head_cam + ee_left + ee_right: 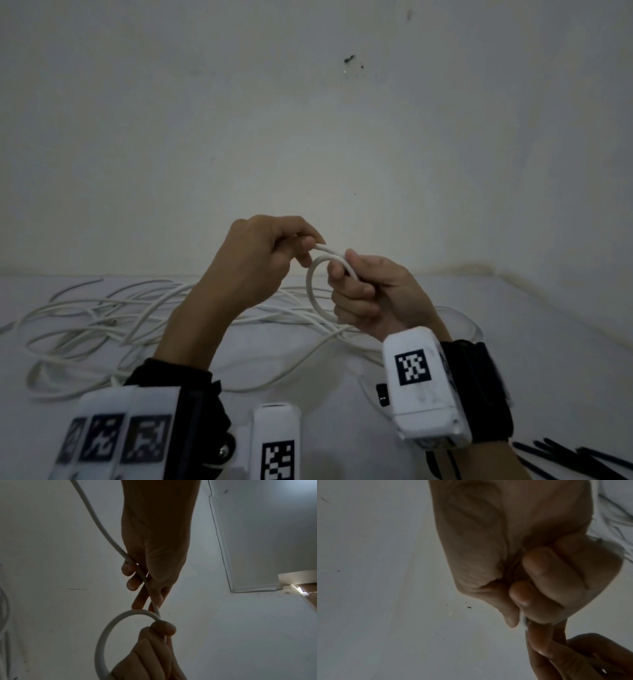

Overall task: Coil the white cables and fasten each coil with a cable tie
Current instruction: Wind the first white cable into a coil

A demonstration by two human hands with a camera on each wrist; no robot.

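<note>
Barely begun: first loop [313, 291] of cable formed, pinched by left hand [260, 260] at its end, gripped in right hand [370, 294]. Remaining cables [102, 318] tangled on counter [513, 342]; ties [575, 459] untouched nearby.

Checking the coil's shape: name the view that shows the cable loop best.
The left wrist view: the loop shows large between the left hand and right hand. Head view shows it smaller; right wrist view shows hardly any.
</note>
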